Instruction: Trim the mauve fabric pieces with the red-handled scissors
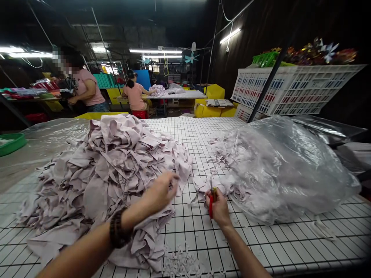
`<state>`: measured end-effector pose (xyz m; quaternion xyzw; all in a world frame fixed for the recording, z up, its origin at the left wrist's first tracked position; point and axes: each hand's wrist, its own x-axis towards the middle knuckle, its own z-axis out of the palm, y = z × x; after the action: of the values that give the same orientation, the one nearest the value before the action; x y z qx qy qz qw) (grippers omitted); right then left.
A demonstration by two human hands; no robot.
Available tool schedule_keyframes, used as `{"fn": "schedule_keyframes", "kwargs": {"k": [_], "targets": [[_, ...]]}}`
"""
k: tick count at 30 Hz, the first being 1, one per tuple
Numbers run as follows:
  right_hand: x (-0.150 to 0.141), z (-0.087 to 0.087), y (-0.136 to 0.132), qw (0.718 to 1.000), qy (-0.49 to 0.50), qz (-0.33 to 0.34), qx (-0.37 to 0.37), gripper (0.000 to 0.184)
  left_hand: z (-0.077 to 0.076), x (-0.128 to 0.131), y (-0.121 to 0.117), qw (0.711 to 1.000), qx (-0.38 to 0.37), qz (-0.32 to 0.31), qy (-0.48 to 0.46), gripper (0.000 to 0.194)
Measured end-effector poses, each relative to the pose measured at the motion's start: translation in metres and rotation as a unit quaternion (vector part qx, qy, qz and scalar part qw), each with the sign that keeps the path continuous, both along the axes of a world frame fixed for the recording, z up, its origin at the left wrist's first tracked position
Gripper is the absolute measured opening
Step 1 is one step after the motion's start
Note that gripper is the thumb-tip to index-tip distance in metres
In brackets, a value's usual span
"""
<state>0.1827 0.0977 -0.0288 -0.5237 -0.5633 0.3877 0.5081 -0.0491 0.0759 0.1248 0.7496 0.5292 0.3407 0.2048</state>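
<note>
My left hand [165,189] is over the right edge of a large heap of pale lilac fabric pieces [116,154]. Its fingers are a little blurred and apart, with no cloth visible between them. A dark beaded bracelet [116,229] circles the wrist. My right hand [220,208] is closed around small red-handled scissors [211,205], blades pointing away from me. Just beyond the scissors' tips lie lilac pieces [203,184], beside a big clear plastic bag [278,170] with similar cloth in and under it. Small cloth snippets [181,264] are scattered at the table's near edge.
The table [188,224] has a white top with a black grid. A green basin [11,143] stands at the far left on plastic sheeting [58,131]. White crates [292,88] rise behind the bag. Two people [87,87] are farther back, one seated at another table [185,94].
</note>
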Motion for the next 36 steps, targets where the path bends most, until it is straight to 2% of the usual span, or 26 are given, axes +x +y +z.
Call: {"fn": "schedule_keyframes", "kwargs": {"k": [1,3,5,7,9,12,16,18,19,21,23,25,27,29,32,34,36], "targets": [[0.004,0.003,-0.005,1.0,0.023,0.0,0.007,0.015,-0.023,0.015,-0.005,0.994,-0.086,-0.037,-0.05,0.026],[0.009,0.01,-0.016,0.998,0.056,-0.008,0.024,0.02,-0.059,0.039,-0.008,0.97,-0.19,-0.068,-0.134,0.032],[0.014,0.018,-0.025,0.995,0.088,-0.006,0.035,0.023,-0.082,0.059,-0.008,0.932,-0.274,-0.104,-0.215,0.038],[0.017,0.024,-0.033,0.991,0.128,0.007,0.035,0.024,-0.093,0.074,-0.007,0.878,-0.351,-0.158,-0.285,0.041],[0.018,0.029,-0.04,0.986,0.163,0.028,0.028,0.025,-0.099,0.085,-0.008,0.834,-0.395,-0.195,-0.333,0.041],[0.02,0.03,-0.048,0.982,0.179,0.058,0.003,0.026,-0.106,0.094,-0.012,0.806,-0.41,-0.204,-0.375,0.039],[0.023,0.026,-0.054,0.985,0.151,0.083,-0.02,0.024,-0.114,0.097,-0.017,0.782,-0.432,-0.208,-0.398,0.038],[0.026,0.023,-0.054,0.989,0.128,0.067,-0.012,0.022,-0.115,0.098,-0.02,0.787,-0.436,-0.206,-0.385,0.039],[0.027,0.021,-0.054,0.991,0.117,0.057,-0.009,0.021,-0.115,0.098,-0.022,0.802,-0.429,-0.197,-0.366,0.041],[0.029,0.021,-0.052,0.994,0.101,0.045,-0.014,0.021,-0.113,0.098,-0.025,0.863,-0.376,-0.163,-0.297,0.042],[0.032,0.022,-0.052,0.995,0.087,0.041,-0.025,0.021,-0.109,0.097,-0.026,0.929,-0.282,-0.13,-0.203,0.033],[0.035,0.024,-0.055,0.997,0.061,0.028,-0.039,0.02,-0.103,0.094,-0.025,0.964,-0.201,-0.125,-0.123,0.027],[0.037,0.023,-0.062,0.999,0.019,-0.001,-0.05,0.022,-0.099,0.09,-0.021,0.974,-0.169,-0.135,-0.072,0.032],[0.035,0.018,-0.069,0.997,-0.039,-0.043,-0.053,0.031,-0.095,0.087,-0.016,0.975,-0.168,-0.138,-0.047,0.034],[0.026,0.001,-0.074,0.982,-0.14,-0.122,-0.022,0.046,-0.089,0.086,-0.012,0.97,-0.179,-0.151,-0.063,0.035],[0.022,-0.009,-0.07,0.967,-0.191,-0.169,0.011,0.043,-0.083,0.086,-0.011,0.964,-0.184,-0.17,-0.084,0.035],[0.024,-0.01,-0.063,0.955,-0.213,-0.202,0.03,0.029,-0.075,0.086,-0.014,0.962,-0.182,-0.176,-0.101,0.035]]}}
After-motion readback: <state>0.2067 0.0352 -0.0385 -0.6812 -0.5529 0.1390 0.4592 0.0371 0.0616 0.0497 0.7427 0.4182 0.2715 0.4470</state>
